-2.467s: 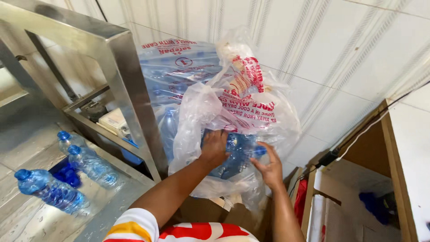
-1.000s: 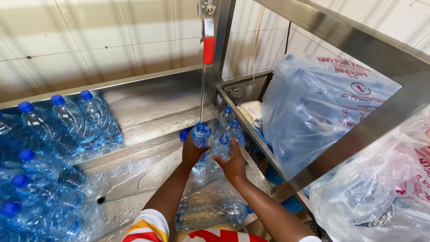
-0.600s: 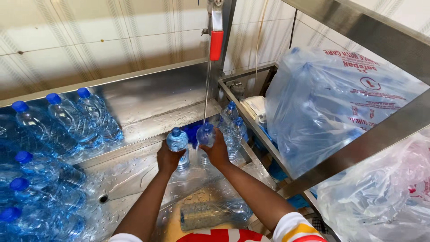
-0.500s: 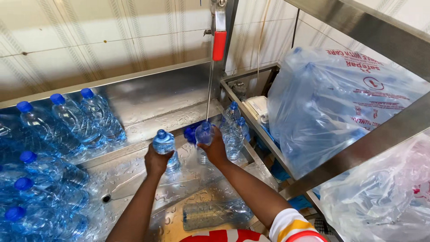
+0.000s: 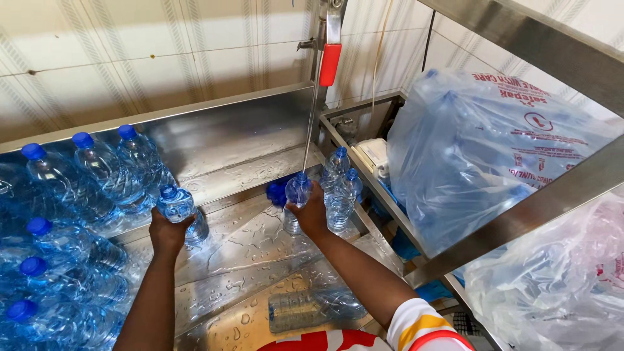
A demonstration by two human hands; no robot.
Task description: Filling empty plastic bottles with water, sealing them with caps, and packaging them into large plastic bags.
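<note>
Beneath both hands, a wet stainless-steel desk [image 5: 260, 253] with a raised back wall, beaded with water drops. To the right of the right hand, a big clear plastic sack [image 5: 481, 156] stuffed with bottles, resting behind a slanted steel frame bar [image 5: 520, 214]; below that, a second crinkled sack [image 5: 559, 286]. To the left of the left hand, a crowded stack of blue-capped water bottles [image 5: 71, 214], some upright, some leaning against the desk's back wall. Nearer the body, between the two forearms, one bottle lying on its side [image 5: 312, 309] on the desk. Above the right hand, a thin vertical pipe with a red-handled lever [image 5: 329, 64]. Just right of the right hand, two small upright bottles [image 5: 341, 188] standing close together near the desk's edge. Left hand [image 5: 168, 233] closed around the lower body of a small blue-capped bottle [image 5: 175, 203], held upright above the desk, just beside the stacked bottles. Right hand [image 5: 311, 218] wrapped around another small bottle [image 5: 297, 195], upright, directly beneath the thin pipe, its cap near the pipe's lower end. Behind that bottle, a glimpse of something blue [image 5: 276, 193], too hidden to identify.
</note>
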